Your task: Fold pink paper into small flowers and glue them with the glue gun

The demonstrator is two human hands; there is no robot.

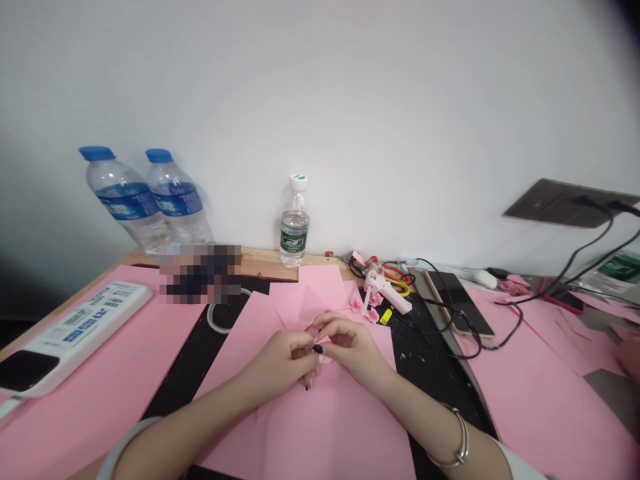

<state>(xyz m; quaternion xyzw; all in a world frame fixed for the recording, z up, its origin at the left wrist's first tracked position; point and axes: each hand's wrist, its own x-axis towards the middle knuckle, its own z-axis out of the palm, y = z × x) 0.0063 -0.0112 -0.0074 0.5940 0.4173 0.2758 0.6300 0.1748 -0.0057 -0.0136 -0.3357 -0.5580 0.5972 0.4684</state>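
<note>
My left hand [295,357] and my right hand [351,348] meet over the pink paper sheets [345,427] in the middle of the desk. Between their fingertips is a small piece of pink paper [325,359], pinched by both hands and mostly covered by the fingers. Its exact shape is hard to make out. Just beyond my right hand lie several small pink paper roses [372,315] and a pale pink hot glue gun [389,293].
Black cables [453,310] run by a phone [463,308] on the right. A tape roll [213,320] and a white device [95,333] lie left. A small water bottle [294,233] and two large bottles [177,200] stand along the wall. Another person's hand [631,353] shows far right.
</note>
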